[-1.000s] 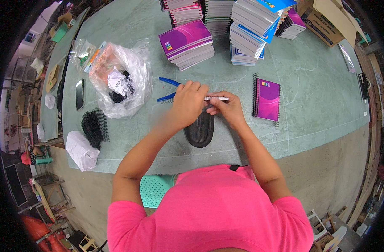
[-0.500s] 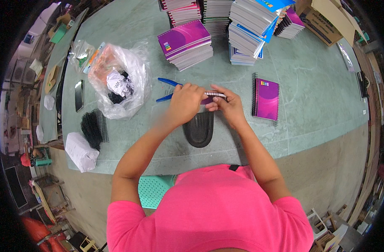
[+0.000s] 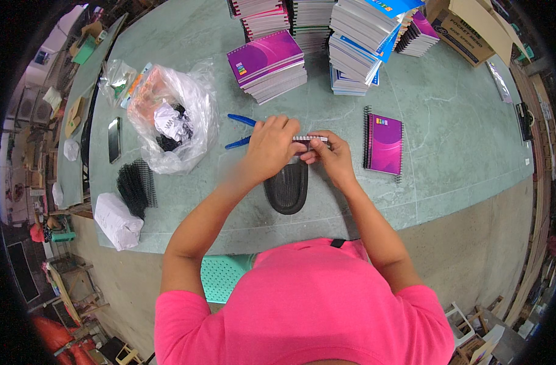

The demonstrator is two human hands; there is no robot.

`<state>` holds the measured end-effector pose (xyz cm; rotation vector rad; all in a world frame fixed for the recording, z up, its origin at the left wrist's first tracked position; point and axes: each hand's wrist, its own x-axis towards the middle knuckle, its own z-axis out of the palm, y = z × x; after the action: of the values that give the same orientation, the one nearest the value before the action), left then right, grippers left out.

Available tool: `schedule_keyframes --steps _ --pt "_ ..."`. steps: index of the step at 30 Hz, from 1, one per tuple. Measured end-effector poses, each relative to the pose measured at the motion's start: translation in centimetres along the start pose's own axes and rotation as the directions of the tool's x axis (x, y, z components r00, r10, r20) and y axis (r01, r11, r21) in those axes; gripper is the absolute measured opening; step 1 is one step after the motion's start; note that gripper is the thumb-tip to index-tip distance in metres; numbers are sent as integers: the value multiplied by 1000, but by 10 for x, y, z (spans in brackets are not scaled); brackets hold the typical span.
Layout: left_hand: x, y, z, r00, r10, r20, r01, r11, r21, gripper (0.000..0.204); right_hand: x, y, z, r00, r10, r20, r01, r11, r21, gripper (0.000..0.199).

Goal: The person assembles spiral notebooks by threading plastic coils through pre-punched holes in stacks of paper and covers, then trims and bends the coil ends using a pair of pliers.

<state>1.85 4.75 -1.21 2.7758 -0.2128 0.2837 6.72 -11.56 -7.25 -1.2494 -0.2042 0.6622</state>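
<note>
Between my two hands is a small notebook, its punched edge with a row of holes facing up and a dark purple cover partly showing below. My left hand is closed around its left end and hides much of it. The right hand pinches the other end between thumb and fingers. Blue-handled pliers lie just left of my left hand, their jaws hidden behind it. Beneath the hands rests a black ridged pad with a rounded end. To the right lies a purple notebook with black spiral coils.
Notebook stacks stand at the back, purple and blue-covered, near an open cardboard box. Leftward are a clear plastic bag, a phone, loose black spiral coils and a white wrapped bundle.
Both hands stay on the small notebook. It has tilted slightly, its punched edge now more level, and the right fingers have drawn in and down a little.
</note>
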Motion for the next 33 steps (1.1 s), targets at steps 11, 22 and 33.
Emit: schedule_keyframes --steps 11,22,33 --pt "3 -3 9 994 -31 106 32 999 -8 26 -4 5 1 976 -202 -78 205 978 36 21" --pt "16 8 22 988 90 129 -72 988 -139 16 -8 15 -11 988 -102 -113 93 993 -75 11" --pt "15 15 3 985 125 123 -116 990 -78 19 -16 -1 -3 942 -314 -116 228 856 -464 20"
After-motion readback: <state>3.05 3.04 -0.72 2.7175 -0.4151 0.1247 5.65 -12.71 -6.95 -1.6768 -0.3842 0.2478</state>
